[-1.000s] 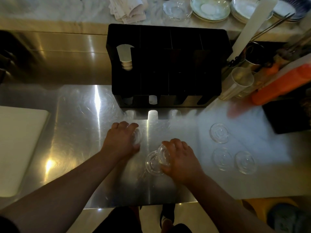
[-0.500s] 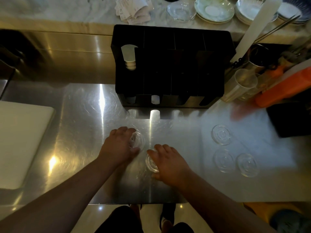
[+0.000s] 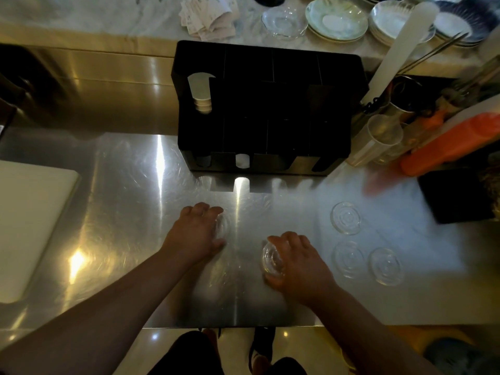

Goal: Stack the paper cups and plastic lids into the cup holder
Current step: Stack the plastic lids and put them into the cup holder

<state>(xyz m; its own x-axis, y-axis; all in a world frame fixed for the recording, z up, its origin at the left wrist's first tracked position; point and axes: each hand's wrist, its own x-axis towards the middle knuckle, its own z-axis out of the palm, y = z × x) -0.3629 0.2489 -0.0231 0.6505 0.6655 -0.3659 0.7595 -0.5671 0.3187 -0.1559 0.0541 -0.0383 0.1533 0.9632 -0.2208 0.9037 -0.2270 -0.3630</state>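
Observation:
A black cup holder (image 3: 270,109) stands at the back of the steel counter (image 3: 130,201), with a stack of paper cups (image 3: 201,94) in its left slot. My left hand (image 3: 194,232) grips a clear plastic lid (image 3: 223,226) on the counter. To its right, my right hand (image 3: 295,262) holds a small stack of clear lids (image 3: 270,259) on edge. Three more clear lids lie flat to the right: one farther back (image 3: 346,218), two nearer (image 3: 347,259) (image 3: 385,266).
A white board (image 3: 29,228) lies at the left. Right of the holder stand clear cups in a sleeve (image 3: 376,140), an orange bottle (image 3: 454,143), a tall white cup sleeve (image 3: 400,50) and a dark box (image 3: 457,196). Plates (image 3: 336,18) and napkins (image 3: 211,17) sit on the back ledge.
My right hand has slid to the right with its lids, away from my left hand. The left hand has stayed on its lid.

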